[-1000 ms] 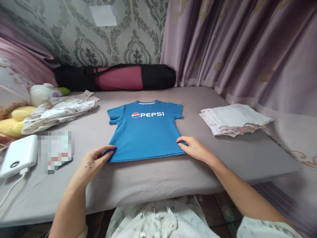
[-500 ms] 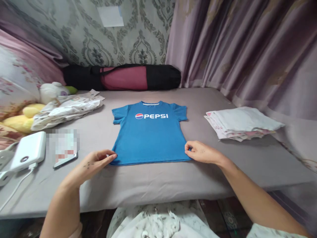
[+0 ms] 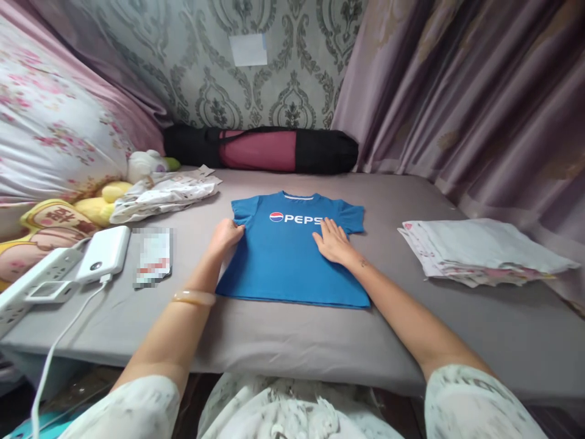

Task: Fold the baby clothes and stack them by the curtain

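Note:
A blue T-shirt (image 3: 283,262) with a white PEPSI print and a round logo lies flat, its collar away from me and its hem toward me. My left hand (image 3: 228,233) is closed at the shirt's left side edge, just below the left sleeve, with fingertips pinching the cloth there. Flat on the right part of the chest rests my right hand (image 3: 334,241), fingers stretched out and covering the last letter of the print. Both sleeves are spread outward.
The shirt is on a grey-covered bed (image 3: 292,341). At right sits a stack of folded cloths (image 3: 484,244). To the left are a power bank (image 3: 104,253), a power strip (image 3: 41,286), a blurred-out phone (image 3: 154,256) and crumpled cloth (image 3: 169,192). A long black-and-red bag (image 3: 260,149) lies behind.
Both hands have left the hem's corners and moved up the shirt. The left now grips the side under the sleeve; the right has opened flat on the chest. The view has shifted slightly left.

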A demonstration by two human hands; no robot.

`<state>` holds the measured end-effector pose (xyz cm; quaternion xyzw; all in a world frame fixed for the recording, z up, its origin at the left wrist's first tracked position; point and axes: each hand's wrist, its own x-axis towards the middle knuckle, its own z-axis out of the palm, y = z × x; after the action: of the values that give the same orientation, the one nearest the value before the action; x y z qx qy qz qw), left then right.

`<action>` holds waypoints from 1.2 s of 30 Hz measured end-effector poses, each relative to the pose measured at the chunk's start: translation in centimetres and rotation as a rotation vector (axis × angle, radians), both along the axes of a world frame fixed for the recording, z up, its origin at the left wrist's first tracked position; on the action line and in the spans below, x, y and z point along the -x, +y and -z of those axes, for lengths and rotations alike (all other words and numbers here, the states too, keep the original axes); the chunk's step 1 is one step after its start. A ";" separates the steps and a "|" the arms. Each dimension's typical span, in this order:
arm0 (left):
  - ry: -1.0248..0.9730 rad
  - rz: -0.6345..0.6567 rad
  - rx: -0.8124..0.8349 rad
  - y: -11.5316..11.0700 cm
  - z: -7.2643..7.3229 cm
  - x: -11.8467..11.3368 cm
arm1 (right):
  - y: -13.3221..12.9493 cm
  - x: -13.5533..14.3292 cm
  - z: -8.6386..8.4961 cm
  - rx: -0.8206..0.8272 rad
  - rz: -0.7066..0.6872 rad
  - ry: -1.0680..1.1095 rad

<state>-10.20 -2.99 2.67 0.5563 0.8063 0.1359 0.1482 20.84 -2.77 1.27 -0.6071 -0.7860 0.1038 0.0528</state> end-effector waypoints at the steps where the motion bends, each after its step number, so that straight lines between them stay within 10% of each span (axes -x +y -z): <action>1: -0.030 -0.013 0.001 0.2 0.1 0.0 | 0.0 0.0 0.4 0.003 0.004 -0.022; 13: -0.020 -0.037 -0.052 -0.1 0.4 -0.6 | -0.4 -0.1 0.8 -0.045 0.000 -0.062; 19: 0.322 0.303 -0.182 -2.6 -0.2 -2.4 | -1.2 -0.6 0.4 -0.008 -0.071 -0.049; 24: 0.210 0.748 -0.142 -6.6 1.1 -4.4 | -4.7 -1.5 0.1 0.042 -0.173 -0.025; 36: 0.239 0.754 -0.086 -9.8 2.0 -4.0 | -10.7 -4.2 -1.4 0.036 -0.320 -0.018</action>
<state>-6.16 -12.83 0.69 0.8308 0.5507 0.0399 0.0694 25.03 -13.47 2.67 -0.4758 -0.8712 0.1197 0.0176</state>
